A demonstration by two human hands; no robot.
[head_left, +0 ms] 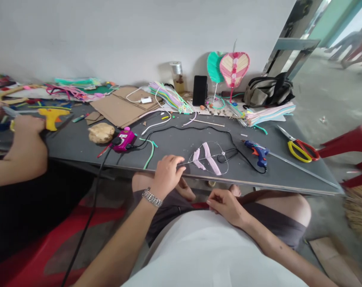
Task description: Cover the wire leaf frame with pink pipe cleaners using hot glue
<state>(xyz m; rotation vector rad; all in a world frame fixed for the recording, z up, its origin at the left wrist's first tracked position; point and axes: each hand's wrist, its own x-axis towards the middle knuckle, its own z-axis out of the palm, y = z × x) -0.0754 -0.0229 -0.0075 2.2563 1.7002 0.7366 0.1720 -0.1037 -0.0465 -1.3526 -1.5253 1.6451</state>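
Observation:
At the table's near edge, my left hand is closed with thumb and fingers at the stem end of a heart-shaped wire frame. The frame lies flat on the dark tabletop. Two strips of pale pink pipe cleaner cross its stem, one longer than the other. My right hand is over my lap, below the table edge, with its fingers curled in; whether they hold anything is hidden. Right of the frame lies a blue hot glue gun with a long clear glue stick in its back.
Yellow-and-red scissors lie near the table's right end. Behind stand two finished leaf-shaped fans, a phone and a jar. A purple power socket with black cords is left. A co-worker's hand is beside a yellow glue gun.

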